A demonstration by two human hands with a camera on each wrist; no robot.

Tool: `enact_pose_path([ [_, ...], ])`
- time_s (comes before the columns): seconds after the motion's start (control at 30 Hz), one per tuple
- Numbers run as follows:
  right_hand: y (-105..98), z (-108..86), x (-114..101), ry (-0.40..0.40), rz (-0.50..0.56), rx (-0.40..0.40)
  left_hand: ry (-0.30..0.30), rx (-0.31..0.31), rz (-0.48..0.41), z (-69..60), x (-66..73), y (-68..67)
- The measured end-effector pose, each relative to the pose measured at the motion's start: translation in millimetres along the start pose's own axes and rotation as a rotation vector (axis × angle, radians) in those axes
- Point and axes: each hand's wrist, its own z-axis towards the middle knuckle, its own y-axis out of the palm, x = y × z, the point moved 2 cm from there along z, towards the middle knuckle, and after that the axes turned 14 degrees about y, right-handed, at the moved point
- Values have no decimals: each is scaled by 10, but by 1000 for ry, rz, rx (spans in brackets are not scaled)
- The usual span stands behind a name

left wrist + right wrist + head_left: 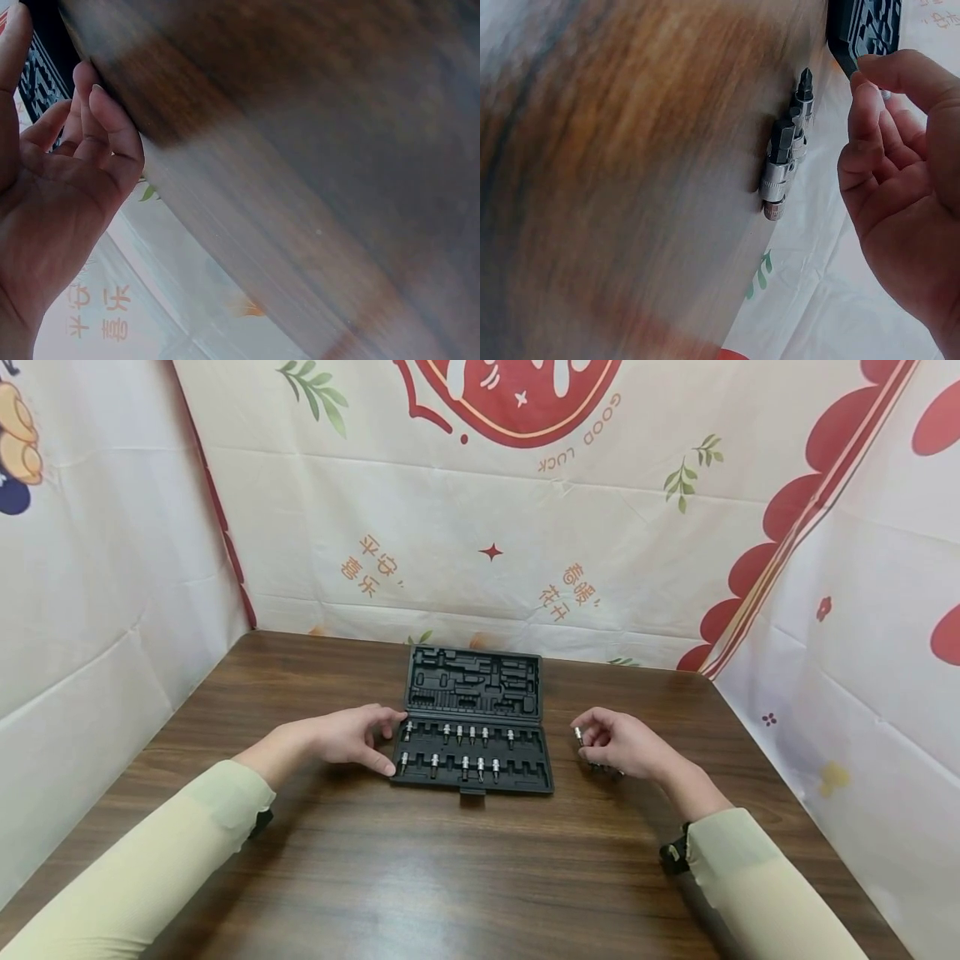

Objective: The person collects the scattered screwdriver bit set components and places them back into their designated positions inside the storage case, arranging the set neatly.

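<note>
Head view down at case [474, 721]

Case [474, 719] looked like matt, moulded plastic. Socket bits [782, 142] had shiny metal collars [773, 180], duller tips [805, 79]. Tabletop [450, 877] showed wood grain under a glossy sheen. Backdrop [450, 493] was creased cloth; sleeves [150, 860], matt fabric.

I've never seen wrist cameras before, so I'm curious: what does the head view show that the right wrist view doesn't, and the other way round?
Only the head view shows the left hand and the silver bits seated in two rows of the black case. Only the right wrist view shows the palm of the right hand and, plainly, the pointed tip of a loose bit. Both share the right hand, the case, the brown table and the printed cloth.
</note>
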Motion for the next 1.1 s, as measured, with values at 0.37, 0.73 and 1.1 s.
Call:
enact_pose_path([
  [0.37, -11, -22, -53, -48, 43, 54, 25, -3, -1, 3, -17, 3],
  [0.73, -46, 17, -147, -52, 131, 132, 1, 1, -1, -12, -37, 11],
  [1.1, -3, 26, -326, -77, 177, 158, -5, 3, 3, -16, -32, 18],
])
